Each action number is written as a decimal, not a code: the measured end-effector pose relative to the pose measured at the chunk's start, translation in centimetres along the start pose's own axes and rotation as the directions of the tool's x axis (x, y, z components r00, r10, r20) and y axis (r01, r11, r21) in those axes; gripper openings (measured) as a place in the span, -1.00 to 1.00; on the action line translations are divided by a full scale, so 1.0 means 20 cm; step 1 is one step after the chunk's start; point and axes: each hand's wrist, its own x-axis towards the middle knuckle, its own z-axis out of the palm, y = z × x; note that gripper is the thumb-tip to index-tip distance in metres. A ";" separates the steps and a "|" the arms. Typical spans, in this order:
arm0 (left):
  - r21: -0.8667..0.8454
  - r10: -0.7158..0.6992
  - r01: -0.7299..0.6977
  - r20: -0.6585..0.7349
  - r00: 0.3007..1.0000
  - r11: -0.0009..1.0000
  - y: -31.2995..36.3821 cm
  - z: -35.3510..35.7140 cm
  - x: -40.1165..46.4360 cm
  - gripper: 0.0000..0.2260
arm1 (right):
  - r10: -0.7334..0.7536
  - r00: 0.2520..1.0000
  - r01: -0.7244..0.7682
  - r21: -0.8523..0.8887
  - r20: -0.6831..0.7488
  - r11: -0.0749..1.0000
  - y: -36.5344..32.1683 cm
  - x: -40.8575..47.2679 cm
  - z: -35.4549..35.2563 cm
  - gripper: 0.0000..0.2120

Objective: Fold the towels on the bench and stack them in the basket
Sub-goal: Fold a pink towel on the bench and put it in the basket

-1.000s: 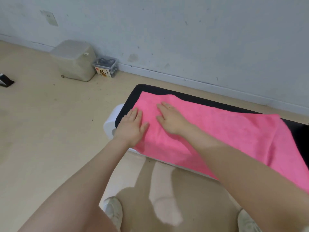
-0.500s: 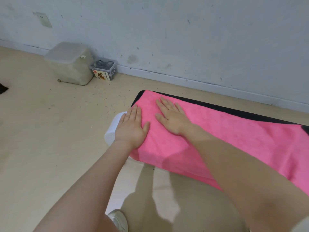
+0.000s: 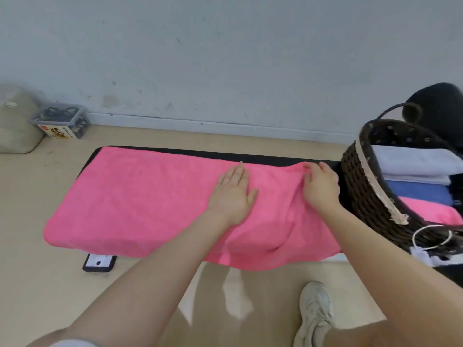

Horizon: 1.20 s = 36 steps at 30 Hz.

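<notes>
Towels [image 3: 416, 169] already lay stacked in the basket [image 3: 360, 186]. One pink towel [image 3: 140, 201] remained on the bench [image 3: 270, 160], left hand [image 3: 231, 196] flat on it, right hand [image 3: 322, 189] pinching its far right corner.

basket [image 3: 363, 186] cut off at right edge, bench [image 3: 263, 158] mostly hidden under pink towel [image 3: 140, 196]

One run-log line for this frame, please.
stage: folding | pink towel spread on bench | left hand flat on it | right hand pinches its right edge | basket holds folded towels

Both hands slid rightward along the pink towel [image 3: 150, 196]; right hand [image 3: 322, 187] now pinches it.
</notes>
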 end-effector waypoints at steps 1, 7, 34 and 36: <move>0.013 -0.018 0.017 0.036 0.999 1.000 0.02 0.03 0.04 -0.44 | 0.048 0.999 -0.049 0.035 0.020 0.998 0.04 0.04 -0.02 -0.59; 0.119 -0.133 0.136 -0.034 0.990 0.984 -0.05 0.09 0.19 -0.41 | 0.118 0.985 -0.118 -0.005 0.124 0.993 0.12 0.21 -0.03 -0.54; 0.170 0.289 -0.302 0.097 0.952 0.938 0.31 0.26 -0.21 -0.46 | 0.341 0.907 -0.369 0.074 0.248 0.927 0.54 -0.49 -0.13 -0.43; 0.181 0.278 -0.291 0.096 0.956 0.939 0.33 0.28 -0.24 -0.46 | 0.296 0.904 -0.397 0.351 0.309 0.848 0.52 -0.57 -0.07 -0.54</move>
